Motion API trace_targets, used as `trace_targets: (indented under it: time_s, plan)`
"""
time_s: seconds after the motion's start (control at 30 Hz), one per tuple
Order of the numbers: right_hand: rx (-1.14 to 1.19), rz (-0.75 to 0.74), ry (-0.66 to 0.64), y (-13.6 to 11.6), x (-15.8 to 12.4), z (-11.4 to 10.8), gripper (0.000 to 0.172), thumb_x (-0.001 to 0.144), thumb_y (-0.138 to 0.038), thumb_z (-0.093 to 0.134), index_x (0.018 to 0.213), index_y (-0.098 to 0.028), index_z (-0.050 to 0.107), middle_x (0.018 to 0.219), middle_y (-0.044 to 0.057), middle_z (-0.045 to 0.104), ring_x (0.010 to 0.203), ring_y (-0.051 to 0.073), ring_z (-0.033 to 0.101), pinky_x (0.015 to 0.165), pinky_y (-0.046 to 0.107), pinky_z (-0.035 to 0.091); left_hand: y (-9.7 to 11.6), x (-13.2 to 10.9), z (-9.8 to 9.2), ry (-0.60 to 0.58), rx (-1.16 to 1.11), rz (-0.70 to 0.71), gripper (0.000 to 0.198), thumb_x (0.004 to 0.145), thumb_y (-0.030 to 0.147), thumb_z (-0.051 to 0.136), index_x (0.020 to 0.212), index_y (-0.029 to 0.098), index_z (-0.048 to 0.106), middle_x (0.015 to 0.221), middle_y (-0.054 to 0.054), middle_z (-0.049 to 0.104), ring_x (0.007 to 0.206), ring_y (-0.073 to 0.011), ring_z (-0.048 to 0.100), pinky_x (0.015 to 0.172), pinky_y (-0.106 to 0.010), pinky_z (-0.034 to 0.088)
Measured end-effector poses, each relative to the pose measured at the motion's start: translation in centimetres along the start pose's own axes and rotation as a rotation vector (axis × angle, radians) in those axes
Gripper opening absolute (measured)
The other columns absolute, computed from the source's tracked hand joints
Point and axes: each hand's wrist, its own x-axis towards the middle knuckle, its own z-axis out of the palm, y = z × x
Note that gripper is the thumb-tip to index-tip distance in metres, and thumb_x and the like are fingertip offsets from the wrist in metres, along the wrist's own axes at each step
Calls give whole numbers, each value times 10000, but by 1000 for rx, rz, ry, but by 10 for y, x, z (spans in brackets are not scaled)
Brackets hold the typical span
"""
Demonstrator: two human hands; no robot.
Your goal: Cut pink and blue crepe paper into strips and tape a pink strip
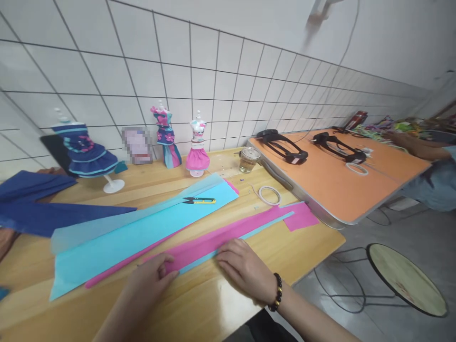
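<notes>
A long pink fabric strip with a light blue band along its near edge lies on the wooden table. My left hand is closed on the strip's left end, thumb and fingers pinched together. Farther right along the blue edge, my right hand has its fingers bent and pressed together at the strip; its fingertips are partly hidden. Behind the strip lies a folded bright blue sheet with pink showing under its edge. Black and yellow thread snips rest on that sheet.
Three small dressed mannequins, one in a navy dress, stand by the tiled wall. Nearby are a lidded plastic cup, a tape roll and navy fabric. An orange table bears black headsets; another person's arm reaches there. A stool stands right.
</notes>
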Motion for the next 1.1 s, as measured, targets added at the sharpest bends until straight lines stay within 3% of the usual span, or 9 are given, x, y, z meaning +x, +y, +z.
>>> trace_targets:
  time_s: [0.23,0.43,0.6,0.7,0.8,0.87,0.97,1.1]
  plan:
    - [-39,-48,-166,-21,49,21,222,920,-251,393,879,-195,604,854,41,615,856,165,513,787,316,385,8,-7,-3,55,-73,29,235,695,312,502,878,193,587,601,39,526,596,-143,494,553,-244,310]
    - [-33,-44,-252,-31,65,49,157,885,-251,473,830,-188,605,808,33,602,825,165,530,760,296,382,5,-10,-2,100,-157,99,190,713,282,486,833,195,605,603,31,530,592,-130,491,533,-234,322]
    - [-1,-14,-260,-33,65,50,137,877,-230,481,807,-200,596,802,22,600,813,167,528,750,302,378,-2,-16,-11,2,-568,23,253,786,384,420,888,183,536,555,53,486,447,-104,506,419,-207,361]
    - [22,-7,-264,-34,65,49,135,873,-216,483,784,-202,585,797,17,602,800,170,526,741,308,378,-9,-17,-23,93,-711,-73,306,777,442,426,895,171,507,578,53,486,406,-98,506,366,-200,346]
    - [44,-8,-262,-34,65,50,143,877,-212,473,782,-206,579,814,19,606,796,172,526,741,315,380,-19,-18,-31,287,-571,-160,283,785,426,409,821,173,532,580,41,513,445,-97,505,433,-214,367]
    - [54,-11,-259,-34,65,51,147,882,-215,463,794,-209,580,830,21,608,802,173,527,746,321,382,-25,-18,-33,350,-477,-193,273,773,421,429,765,178,554,595,29,541,505,-107,512,491,-225,371]
    - [58,-21,-256,-34,64,51,148,887,-238,457,816,-213,584,839,25,608,810,176,529,752,328,386,-28,-19,-30,345,-397,-210,225,720,404,513,704,186,564,634,18,567,594,-131,524,519,-230,335]
    - [43,-44,-259,-35,63,50,150,877,-291,480,802,-213,584,844,36,603,813,184,532,734,329,395,-25,-20,-25,319,-300,-217,140,633,290,587,582,189,504,538,48,479,533,-122,446,500,-234,249]
